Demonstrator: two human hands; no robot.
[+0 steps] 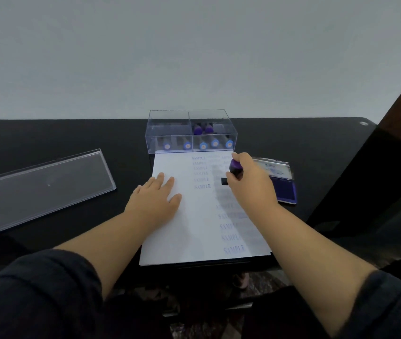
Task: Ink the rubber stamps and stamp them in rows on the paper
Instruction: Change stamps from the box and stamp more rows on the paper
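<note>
Nearest the camera, two forearms in dark sleeves reach forward over the black table (47, 143). A white sheet of paper (194, 228) lies at the table's near edge, its lower right portion printed with a column of blue "SAMPLE" impressions; a further column stands at upper centre, with fainter marks beside it.

The left hand (156, 198) lies flat on the left half of the sheet, fingers extended and pressing it down. The right hand (248, 182) is curled around a purple-handled rubber stamp (235, 168), whose dark base sits low over the right part of the sheet; contact with the paper cannot be confirmed.

Just right of the paper, partly behind the right hand, an open blue ink pad (285, 189) rests with its lid raised. Well to the left lies a flat clear plastic lid (42, 182).

Beyond the sheet's far edge stands a clear plastic compartment box (191, 129) holding several more stamps with blue ends (203, 145).
</note>
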